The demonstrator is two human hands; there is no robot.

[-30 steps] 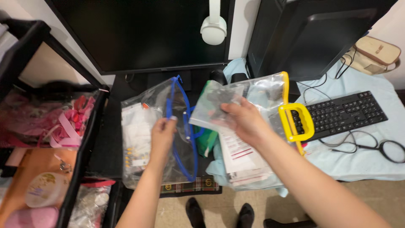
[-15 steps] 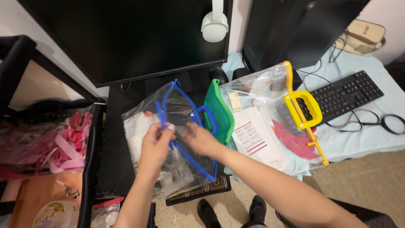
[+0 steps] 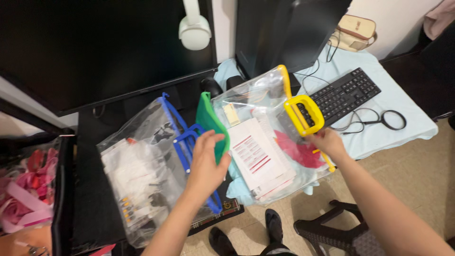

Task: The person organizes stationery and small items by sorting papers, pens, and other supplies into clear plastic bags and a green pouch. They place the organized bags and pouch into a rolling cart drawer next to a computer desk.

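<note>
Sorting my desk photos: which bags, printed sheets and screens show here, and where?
Clear plastic bag with blue handle: left, under left hand.
Clear plastic bag with yellow handle: centre, right hand at its edge.
White red-printed sheet: inside it.
Dark monitor: behind.

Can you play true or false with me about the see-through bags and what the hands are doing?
1. The left hand rests on the blue-trimmed clear bag by its handle. True.
2. The right hand is typing on the black keyboard. False: it is at the yellow-trimmed clear bag, just below its yellow handle; the keyboard lies apart.
3. A green bag edge sits between the two clear bags. True.
4. The white headphones lie inside the yellow-trimmed bag. False: they hang up by the dark screen.
</note>
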